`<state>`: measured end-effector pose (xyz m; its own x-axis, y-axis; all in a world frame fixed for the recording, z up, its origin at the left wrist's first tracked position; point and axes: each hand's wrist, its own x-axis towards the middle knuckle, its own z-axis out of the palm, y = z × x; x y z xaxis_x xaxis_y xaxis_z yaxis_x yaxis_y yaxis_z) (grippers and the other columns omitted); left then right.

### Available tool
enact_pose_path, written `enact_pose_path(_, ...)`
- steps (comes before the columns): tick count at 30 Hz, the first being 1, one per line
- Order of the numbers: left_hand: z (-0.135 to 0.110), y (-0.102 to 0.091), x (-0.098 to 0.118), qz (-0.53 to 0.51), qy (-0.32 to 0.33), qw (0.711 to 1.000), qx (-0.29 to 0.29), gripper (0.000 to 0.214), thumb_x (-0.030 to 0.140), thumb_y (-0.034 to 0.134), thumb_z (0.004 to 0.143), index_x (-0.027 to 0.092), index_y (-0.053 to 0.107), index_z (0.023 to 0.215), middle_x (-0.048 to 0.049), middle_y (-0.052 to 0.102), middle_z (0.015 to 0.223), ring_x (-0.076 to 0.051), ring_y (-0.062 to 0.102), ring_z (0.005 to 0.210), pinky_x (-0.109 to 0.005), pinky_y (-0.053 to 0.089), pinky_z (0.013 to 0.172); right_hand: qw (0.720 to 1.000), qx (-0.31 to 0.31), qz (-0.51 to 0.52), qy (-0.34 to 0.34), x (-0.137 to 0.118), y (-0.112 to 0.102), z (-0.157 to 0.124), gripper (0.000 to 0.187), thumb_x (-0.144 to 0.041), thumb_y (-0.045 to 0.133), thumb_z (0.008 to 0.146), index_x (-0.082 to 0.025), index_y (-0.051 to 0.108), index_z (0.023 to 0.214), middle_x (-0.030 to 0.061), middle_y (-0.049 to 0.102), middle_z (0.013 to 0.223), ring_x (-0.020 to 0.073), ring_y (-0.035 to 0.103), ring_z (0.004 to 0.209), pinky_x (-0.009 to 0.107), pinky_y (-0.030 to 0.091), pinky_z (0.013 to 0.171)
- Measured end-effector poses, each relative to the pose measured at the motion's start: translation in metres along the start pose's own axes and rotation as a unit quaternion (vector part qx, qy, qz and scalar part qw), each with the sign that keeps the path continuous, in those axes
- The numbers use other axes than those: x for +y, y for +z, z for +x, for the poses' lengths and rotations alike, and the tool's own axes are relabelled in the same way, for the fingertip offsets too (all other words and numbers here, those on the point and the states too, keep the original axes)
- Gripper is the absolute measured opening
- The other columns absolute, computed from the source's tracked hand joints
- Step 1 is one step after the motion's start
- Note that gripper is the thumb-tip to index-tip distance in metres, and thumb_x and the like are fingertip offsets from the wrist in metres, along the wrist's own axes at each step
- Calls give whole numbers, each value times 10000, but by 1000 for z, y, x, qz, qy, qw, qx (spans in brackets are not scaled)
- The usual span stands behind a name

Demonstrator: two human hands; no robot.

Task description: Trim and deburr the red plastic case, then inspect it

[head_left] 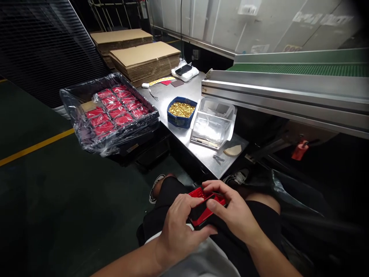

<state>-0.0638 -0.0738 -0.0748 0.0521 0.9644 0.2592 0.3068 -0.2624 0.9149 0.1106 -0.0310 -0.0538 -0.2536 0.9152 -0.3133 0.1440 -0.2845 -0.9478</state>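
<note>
Two Hands Close Around a Red-and-Black Case

A red-and-black case [198, 211] sits between two bare hands over the lap of a seated person, just short of the worktop [198, 152]. It looks light and stiff, probably hard plastic, and its smooth faces could prove slippery; the rims seem the surest hold, while the dark flat face may scratch under hard pressure. The left hand [184, 219] is narrowed on the near left side, one digit reaching across the top and another beneath the lower edge. The right hand [227, 206] is bent around the far right end, thumb and fingers a little apart and resting on the red part; how firmly it presses, the view cannot tell. On the worktop stand a blue tub [180, 122] of small gold-coloured pieces [181, 110] and a clear divided tray [211, 129]. To the left, a plastic-lined crate [150, 109] bears rows of red packets [115, 111].
</note>
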Motion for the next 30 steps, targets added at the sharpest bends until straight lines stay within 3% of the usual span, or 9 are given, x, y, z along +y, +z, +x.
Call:
enact_pose_path(3, 4, 3, 3, -23, -53, 998, -10, 484, 446, 861, 684, 241, 613, 1046, 1, 692, 901, -176, 635, 773, -301, 514, 693, 999, 31, 16, 22, -3, 7, 3, 385, -520, 761, 760, -188, 569, 719, 9, 622, 846, 131, 543, 742, 271, 453, 682)
enact_pose_path(6, 7, 2, 5, -53, -143, 988, -26, 491, 435, 876, 653, 228, 634, 1027, -2, 699, 912, -186, 653, 802, -309, 521, 732, 998, 44, 14, 41, 3, 11, 6, 445, -583, 630, 850, -175, 555, 689, -27, 494, 632, 97, 400, 599, 268, 336, 563)
enact_pose_path(10, 6, 0, 8, -85, -199, 976, -31, 523, 442, 885, 625, 218, 647, 1033, -12, 705, 917, -189, 657, 791, -304, 521, 725, 995, 65, 55, 53, 6, 14, 5, 495, -609, 488, 917, -170, 575, 705, -22, 474, 601, 100, 369, 564, 281, 297, 542)
enact_pose_path(15, 4, 0, 8, -86, -206, 974, -29, 501, 422, 885, 613, 212, 647, 1001, -13, 699, 883, -186, 641, 775, -300, 503, 714, 996, 76, -13, 47, 0, 15, 7, 512, -593, 677, 802, -186, 440, 598, -43, 405, 565, 97, 335, 572, 275, 284, 543)
enact_pose_path(17, 3, 1, 8, -95, -219, 971, -33, 501, 432, 880, 623, 211, 641, 1004, -13, 694, 872, -180, 635, 761, -292, 500, 700, 996, 76, -11, 51, 1, 15, 8, 526, -600, 645, 823, -188, 420, 583, -44, 377, 561, 97, 312, 566, 279, 263, 534)
enact_pose_path(21, 0, 2, 7, -137, -244, 960, -33, 530, 448, 881, 634, 213, 629, 1036, -18, 695, 898, -167, 630, 763, -269, 502, 696, 992, 84, 76, 63, 8, 13, 7, 499, -609, 506, 903, -191, 508, 630, -32, 405, 560, 109, 313, 530, 296, 243, 512)
enact_pose_path(24, -2, 2, 6, -190, -252, 949, -30, 567, 428, 889, 633, 213, 612, 1078, -19, 693, 922, -154, 617, 775, -247, 496, 703, 994, 72, 81, 14, 13, 10, 5, 517, -607, 438, 937, -187, 602, 684, -3, 493, 606, 133, 390, 569, 309, 300, 550)
enact_pose_path(26, -2, 2, 5, -244, -252, 935, -49, 569, 466, 870, 652, 197, 610, 1081, -22, 676, 911, -143, 592, 766, -235, 482, 686, 994, 73, 77, -25, 15, 7, 4, 555, -610, 395, 953, -186, 604, 662, 9, 522, 622, 141, 422, 594, 317, 330, 590)
enact_pose_path(30, 4, 0, 7, -348, -304, 882, -92, 432, 570, 641, 859, 150, 618, 960, -11, 604, 792, -107, 525, 682, -219, 448, 631, 991, 59, 114, -46, 19, 2, 5, 695, -652, 222, 967, -189, 586, 600, 26, 538, 601, 147, 426, 586, 335, 346, 629)
